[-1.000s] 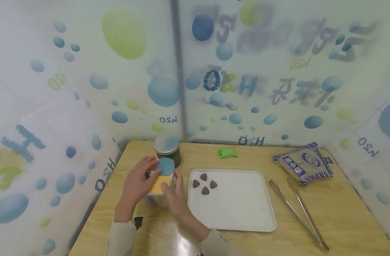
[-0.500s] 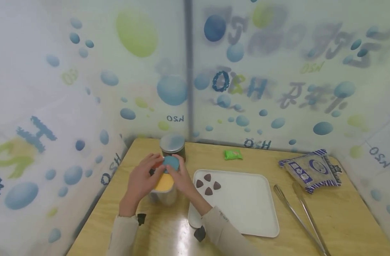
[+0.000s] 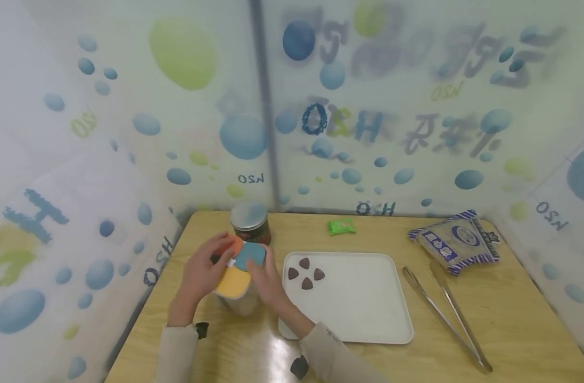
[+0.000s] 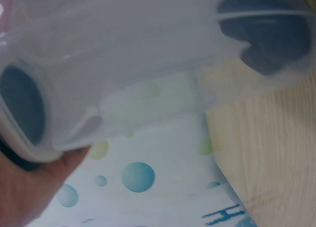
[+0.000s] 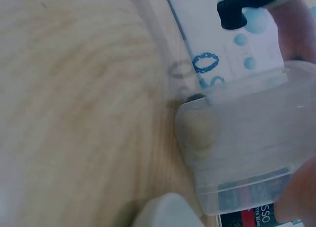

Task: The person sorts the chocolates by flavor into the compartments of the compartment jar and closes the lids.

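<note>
A translucent storage container (image 3: 244, 305) with a lid (image 3: 233, 282) in yellow, blue and orange sections stands upright on the table at left. My left hand (image 3: 200, 270) grips its left side near the top, fingers over the orange section. From the right, my right hand (image 3: 270, 280) holds the rim, its thumb on the blue section (image 3: 250, 256). In the left wrist view the container wall (image 4: 128, 84) shows dark pieces (image 4: 270, 34) at its far end. A pale beige content (image 5: 198, 131) shows through it in the right wrist view.
A dark tin (image 3: 251, 223) with a silver lid stands behind the container. The white tray (image 3: 354, 303) holds several dark triangular pieces (image 3: 305, 263). A green packet (image 3: 342, 227) lies behind it; metal tongs (image 3: 447, 316) and a blue-and-white bag (image 3: 457, 243) lie at right.
My right hand has shifted its thumb from the yellow section to the blue one. More of the orange section now shows under my left fingers. The head view swung aside and back.
</note>
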The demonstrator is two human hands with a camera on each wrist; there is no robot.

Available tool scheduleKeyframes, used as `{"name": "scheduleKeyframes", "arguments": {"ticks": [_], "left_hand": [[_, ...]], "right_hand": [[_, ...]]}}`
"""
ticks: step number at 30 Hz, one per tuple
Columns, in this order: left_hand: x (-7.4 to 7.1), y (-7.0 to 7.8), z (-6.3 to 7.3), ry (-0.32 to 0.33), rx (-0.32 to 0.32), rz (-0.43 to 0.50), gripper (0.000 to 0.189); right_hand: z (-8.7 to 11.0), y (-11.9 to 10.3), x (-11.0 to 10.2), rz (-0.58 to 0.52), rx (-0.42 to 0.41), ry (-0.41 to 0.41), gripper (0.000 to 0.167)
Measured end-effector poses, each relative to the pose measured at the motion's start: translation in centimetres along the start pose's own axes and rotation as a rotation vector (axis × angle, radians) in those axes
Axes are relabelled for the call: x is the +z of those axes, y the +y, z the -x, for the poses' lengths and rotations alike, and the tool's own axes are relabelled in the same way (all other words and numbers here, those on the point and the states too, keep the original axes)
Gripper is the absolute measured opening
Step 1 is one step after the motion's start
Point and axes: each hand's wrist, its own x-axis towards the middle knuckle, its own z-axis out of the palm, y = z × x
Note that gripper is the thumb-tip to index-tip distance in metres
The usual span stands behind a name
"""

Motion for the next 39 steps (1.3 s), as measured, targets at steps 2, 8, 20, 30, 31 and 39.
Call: {"name": "scheduleKeyframes", "arguments": {"ticks": [2,8,20,30,31,39], "left_hand": [[-0.3,-0.9,-0.4,-0.023,-0.009,0.047,0.033],[-1.1,-3.1,-0.9,-0.056,-0.116,0.143,0.034],[-1.0,-0.5,0.3,0.135,0.134,-0.219,0.022],[3.9,5.2,4.4,0.282,0.012,-0.355,0.042],[4.0,5.1,4.4,0.266,0.009,-0.369,0.043],[1.1,3.2,4.0,0.053,0.166,-0.216,0.049]], "right_hand": [[0.8,0.2,0.3,0.009,-0.013,0.031,0.053],[4.1,1.9,2.2,0.046,-0.126,0.103,0.057],[4.6,2.0,0.2,0.268,-0.163,0.082,0.063],[-0.7,-0.8,-1.6,0.522,-0.488,-0.117,0.04],[-0.7,-0.6,-1.6,0.552,-0.513,-0.104,0.038],[1.9,0.6,-1.6,0.743,-0.686,0.008,0.042]]}}
